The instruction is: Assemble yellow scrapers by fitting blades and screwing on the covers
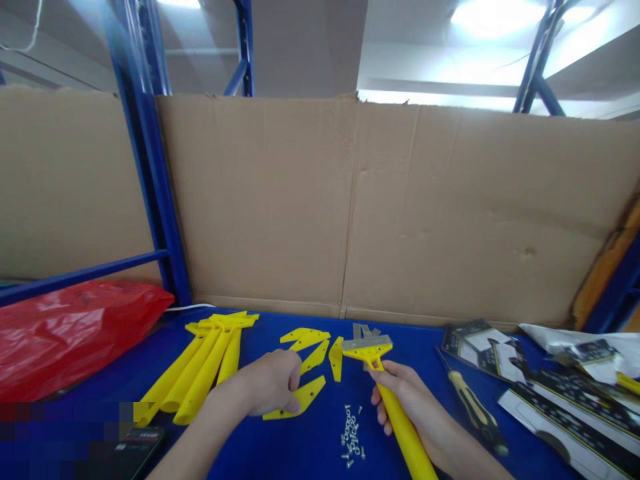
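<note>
Yellow scraper point(396, 408) looks light and stiff, best held where my right hand point(415, 399) grips its handle point(413, 447); can't tell if left hand point(274, 383) grips

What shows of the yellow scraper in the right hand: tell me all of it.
The yellow scraper has a long, thick handle, apparently smooth plastic, narrowing to a neck below a wide, flared head. A silvery, metal-looking strip runs along the head's far edge. It slants across the view, head farthest from the person, handle cut off by the bottom edge of the picture. The right hand grips it just below the neck. Finer details of the head are too small to tell.
</note>
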`<action>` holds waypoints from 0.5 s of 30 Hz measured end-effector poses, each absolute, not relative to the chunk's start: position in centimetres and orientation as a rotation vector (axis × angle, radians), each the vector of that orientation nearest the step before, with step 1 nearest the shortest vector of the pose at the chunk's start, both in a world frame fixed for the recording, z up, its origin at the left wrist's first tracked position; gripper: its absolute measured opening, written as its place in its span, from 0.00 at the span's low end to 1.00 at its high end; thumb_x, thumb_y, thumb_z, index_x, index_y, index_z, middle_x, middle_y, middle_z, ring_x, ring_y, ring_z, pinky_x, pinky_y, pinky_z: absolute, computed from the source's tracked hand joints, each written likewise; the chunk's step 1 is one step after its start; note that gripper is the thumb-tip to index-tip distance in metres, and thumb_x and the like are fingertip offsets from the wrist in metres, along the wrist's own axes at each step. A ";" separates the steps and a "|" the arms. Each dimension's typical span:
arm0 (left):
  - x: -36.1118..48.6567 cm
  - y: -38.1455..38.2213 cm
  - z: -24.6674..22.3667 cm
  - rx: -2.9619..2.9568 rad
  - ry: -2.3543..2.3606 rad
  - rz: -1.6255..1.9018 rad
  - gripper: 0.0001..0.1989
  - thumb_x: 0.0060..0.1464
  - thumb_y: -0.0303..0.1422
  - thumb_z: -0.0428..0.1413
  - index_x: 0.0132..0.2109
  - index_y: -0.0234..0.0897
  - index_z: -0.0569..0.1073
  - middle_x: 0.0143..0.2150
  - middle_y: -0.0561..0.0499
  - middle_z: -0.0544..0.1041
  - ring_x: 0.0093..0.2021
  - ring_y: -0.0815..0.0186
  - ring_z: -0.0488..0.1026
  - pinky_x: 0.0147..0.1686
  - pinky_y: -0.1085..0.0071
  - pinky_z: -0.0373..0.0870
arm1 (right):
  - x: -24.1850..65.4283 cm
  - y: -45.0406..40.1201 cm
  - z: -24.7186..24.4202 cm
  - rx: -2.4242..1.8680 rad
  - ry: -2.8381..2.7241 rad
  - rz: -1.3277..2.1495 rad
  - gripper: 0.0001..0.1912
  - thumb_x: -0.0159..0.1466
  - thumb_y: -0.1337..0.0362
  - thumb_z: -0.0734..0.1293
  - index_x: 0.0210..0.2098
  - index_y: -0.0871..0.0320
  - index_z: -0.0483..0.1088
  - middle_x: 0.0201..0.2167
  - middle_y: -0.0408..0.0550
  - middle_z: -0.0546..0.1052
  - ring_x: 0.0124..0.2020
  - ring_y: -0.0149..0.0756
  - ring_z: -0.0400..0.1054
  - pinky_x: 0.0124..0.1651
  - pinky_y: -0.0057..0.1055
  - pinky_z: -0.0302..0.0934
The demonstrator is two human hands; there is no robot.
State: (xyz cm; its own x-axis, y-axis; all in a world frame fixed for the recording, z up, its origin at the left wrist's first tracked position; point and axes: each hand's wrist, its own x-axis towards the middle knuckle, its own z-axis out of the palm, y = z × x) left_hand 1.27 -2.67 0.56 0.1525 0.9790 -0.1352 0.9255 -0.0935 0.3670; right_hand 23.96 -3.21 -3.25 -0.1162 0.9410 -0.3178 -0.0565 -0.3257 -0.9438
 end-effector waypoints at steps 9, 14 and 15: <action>2.4 -0.6 0.3 1.947 1.482 0.925 0.13 0.49 0.39 0.52 0.34 0.33 0.75 0.33 0.48 0.79 0.34 0.62 0.74 0.35 0.69 0.67 | 23.8 -3.4 -3.3 -1.343 -1.080 1.571 0.08 0.64 0.65 0.59 0.43 0.59 0.58 0.20 0.40 0.69 0.15 0.27 0.62 0.15 0.22 0.56; 5.0 -0.1 -0.6 1.750 1.355 1.185 0.14 0.48 0.38 0.53 0.35 0.33 0.77 0.34 0.46 0.80 0.34 0.62 0.75 0.35 0.69 0.68 | 23.5 -3.3 -3.5 -1.321 -1.108 1.595 0.07 0.64 0.64 0.60 0.41 0.59 0.60 0.19 0.39 0.69 0.14 0.26 0.62 0.14 0.21 0.55; 5.5 0.1 -0.7 1.683 1.347 1.233 0.13 0.47 0.38 0.55 0.33 0.33 0.77 0.33 0.46 0.81 0.33 0.62 0.75 0.34 0.69 0.68 | 23.4 -3.3 -3.6 -1.318 -1.109 1.597 0.07 0.63 0.65 0.60 0.41 0.59 0.60 0.18 0.39 0.69 0.13 0.27 0.62 0.14 0.21 0.55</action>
